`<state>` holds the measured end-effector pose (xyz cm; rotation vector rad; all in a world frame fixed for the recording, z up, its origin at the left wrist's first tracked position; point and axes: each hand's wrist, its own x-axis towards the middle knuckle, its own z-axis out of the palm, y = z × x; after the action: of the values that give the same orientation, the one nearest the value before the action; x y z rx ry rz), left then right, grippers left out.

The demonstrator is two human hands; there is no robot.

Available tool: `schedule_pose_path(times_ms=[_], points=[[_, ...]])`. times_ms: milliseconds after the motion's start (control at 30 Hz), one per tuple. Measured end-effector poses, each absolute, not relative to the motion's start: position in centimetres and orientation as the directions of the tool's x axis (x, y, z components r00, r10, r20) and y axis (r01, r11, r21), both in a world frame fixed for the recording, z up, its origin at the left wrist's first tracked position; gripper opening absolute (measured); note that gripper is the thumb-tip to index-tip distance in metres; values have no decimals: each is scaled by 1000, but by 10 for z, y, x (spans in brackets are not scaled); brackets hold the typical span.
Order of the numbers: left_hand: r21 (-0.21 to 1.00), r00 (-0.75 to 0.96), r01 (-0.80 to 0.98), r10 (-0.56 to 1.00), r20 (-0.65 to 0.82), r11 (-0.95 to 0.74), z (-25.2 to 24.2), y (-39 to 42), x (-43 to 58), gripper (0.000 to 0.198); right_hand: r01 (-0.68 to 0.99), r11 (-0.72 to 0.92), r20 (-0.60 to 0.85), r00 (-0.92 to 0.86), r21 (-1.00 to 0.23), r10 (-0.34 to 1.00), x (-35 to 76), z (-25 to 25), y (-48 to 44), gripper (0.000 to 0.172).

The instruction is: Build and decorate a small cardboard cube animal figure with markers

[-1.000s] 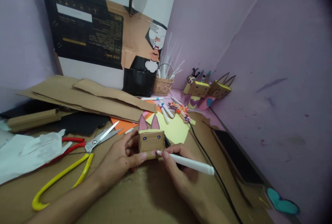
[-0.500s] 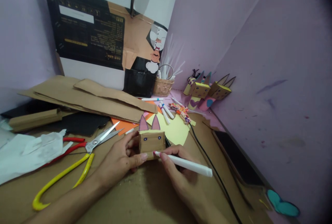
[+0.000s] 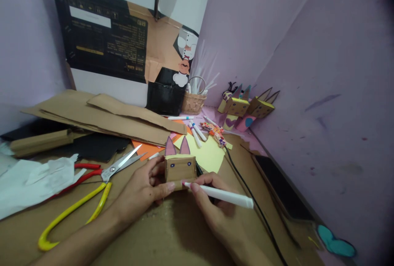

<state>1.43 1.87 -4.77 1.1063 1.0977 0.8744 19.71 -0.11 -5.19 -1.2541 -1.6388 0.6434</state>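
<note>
A small cardboard box figure (image 3: 181, 169) with pink pointed ears and two drawn eyes stands upright in the middle. My left hand (image 3: 144, 188) grips its left side, the thumb pressed on the lower front. In my right hand (image 3: 212, 200) is a white marker (image 3: 229, 197), held like a pen. Its pink tip touches the lower front of the box, just right of my left thumb. A small pink mark shows beside the tip.
Scissors (image 3: 113, 169) and white crumpled paper (image 3: 37, 180) lie left. Cardboard sheets (image 3: 101, 114) are behind them. Further back are markers (image 3: 195, 132), yellow paper (image 3: 211, 155), a small basket (image 3: 194, 102) and finished box figures (image 3: 238, 106). A black cable (image 3: 246, 192) and a dark tablet-like slab (image 3: 283, 188) lie right.
The marker tip has shifted very slightly, with my right hand moving a little to the right. My left hand and the box figure look unmoved.
</note>
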Motion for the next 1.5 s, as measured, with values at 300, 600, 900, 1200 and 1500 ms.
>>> schedule_pose_path(times_ms=[300,600,900,1200,1500], points=[[967,278,-36,931,-234,254,-47,20,12,79,289,272,317,120,-918,941,202,-50,0,16],[961,267,4,926,-267,276,-47,24,10,72,243,263,304,148,-934,941,204,-43,2,18],[960,277,41,920,-277,277,-46,23,9,75,324,269,305,63,-907,950,197,-42,-2,16],[961,297,31,915,-272,276,-45,22,11,74,379,319,345,0,-869,939,200,-48,1,15],[963,293,28,919,-265,268,-41,20,11,73,391,317,342,-6,-864,940,200,-47,-1,15]])
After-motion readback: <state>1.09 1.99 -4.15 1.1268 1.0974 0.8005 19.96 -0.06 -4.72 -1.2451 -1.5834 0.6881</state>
